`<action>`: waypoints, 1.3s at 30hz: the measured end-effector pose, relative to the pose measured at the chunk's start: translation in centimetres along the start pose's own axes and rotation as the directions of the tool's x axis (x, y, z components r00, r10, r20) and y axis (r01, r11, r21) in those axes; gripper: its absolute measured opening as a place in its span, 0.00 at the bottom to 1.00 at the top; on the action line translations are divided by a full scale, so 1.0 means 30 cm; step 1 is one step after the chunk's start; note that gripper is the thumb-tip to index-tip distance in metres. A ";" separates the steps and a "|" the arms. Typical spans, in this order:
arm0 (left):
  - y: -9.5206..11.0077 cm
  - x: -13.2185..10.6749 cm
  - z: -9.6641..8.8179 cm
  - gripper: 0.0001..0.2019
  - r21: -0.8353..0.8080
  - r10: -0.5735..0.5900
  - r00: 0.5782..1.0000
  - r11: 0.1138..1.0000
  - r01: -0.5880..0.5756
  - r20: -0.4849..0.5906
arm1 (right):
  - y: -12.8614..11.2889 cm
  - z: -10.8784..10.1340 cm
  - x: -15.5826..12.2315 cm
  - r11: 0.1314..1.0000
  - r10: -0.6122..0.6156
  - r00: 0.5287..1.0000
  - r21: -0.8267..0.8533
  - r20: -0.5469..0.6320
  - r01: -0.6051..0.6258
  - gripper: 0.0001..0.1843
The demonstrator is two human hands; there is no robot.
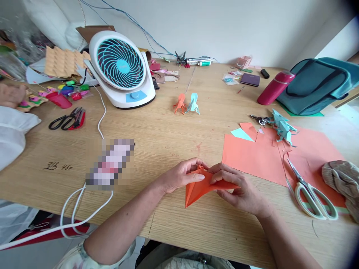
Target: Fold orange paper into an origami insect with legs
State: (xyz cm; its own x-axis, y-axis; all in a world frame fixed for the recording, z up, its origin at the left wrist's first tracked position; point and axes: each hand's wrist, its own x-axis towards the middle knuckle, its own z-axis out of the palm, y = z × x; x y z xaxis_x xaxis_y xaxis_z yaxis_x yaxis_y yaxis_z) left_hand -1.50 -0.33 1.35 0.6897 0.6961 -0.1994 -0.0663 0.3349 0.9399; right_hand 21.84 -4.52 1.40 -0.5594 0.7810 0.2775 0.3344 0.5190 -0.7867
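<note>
A partly folded piece of orange paper [198,190] lies on the wooden table [157,134] near its front edge. My left hand [179,175] pinches its upper left edge with curled fingers. My right hand [238,188] presses and pinches the paper's right side, fingers closed on a flap. The two hands meet at the top of the fold.
Orange paper sheets [260,155] with offcuts lie to the right, with white-handled scissors [311,194] and a teal origami figure [283,127] on them. Orange and teal origami figures [186,104] stand mid-table. A white fan [122,69], its cable [84,209], black scissors [67,119], a red bottle [275,87] and a teal bag [319,84] are farther back. Another person's sleeve [14,130] is at the left.
</note>
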 end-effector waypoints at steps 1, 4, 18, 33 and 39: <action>-0.002 0.000 0.003 0.14 0.012 -0.006 1.000 1.000 0.006 -0.011 | -0.002 0.003 0.001 1.000 0.004 1.000 0.008 0.002 -0.004 0.04; -0.013 0.003 0.017 0.14 0.033 -0.017 0.999 0.999 0.019 -0.050 | -0.006 0.014 0.005 0.999 0.011 1.000 0.039 -0.011 -0.010 0.03; -0.030 0.007 0.044 0.23 -0.187 -0.127 0.992 0.975 0.119 -0.029 | 0.009 0.030 0.009 0.990 0.075 0.992 0.128 -0.106 -0.061 0.02; -0.032 0.012 0.006 0.36 0.468 0.126 0.969 0.883 -0.011 -0.215 | 0.028 -0.025 -0.004 1.000 0.013 0.999 -0.013 -0.040 -0.013 0.10; -0.026 0.008 0.021 0.29 0.458 0.147 0.970 0.888 -0.043 -0.194 | 0.024 -0.028 0.001 1.000 0.029 0.996 0.003 -0.084 -0.029 0.06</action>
State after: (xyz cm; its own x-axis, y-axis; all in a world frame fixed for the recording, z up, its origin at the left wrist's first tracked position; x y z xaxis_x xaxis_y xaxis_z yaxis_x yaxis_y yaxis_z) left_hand -0.83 -0.81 0.74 0.5197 0.8473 -0.1094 0.2421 -0.0232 0.9700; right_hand 22.69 -3.83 1.30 -0.4842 0.8220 0.2998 0.3477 0.4952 -0.7962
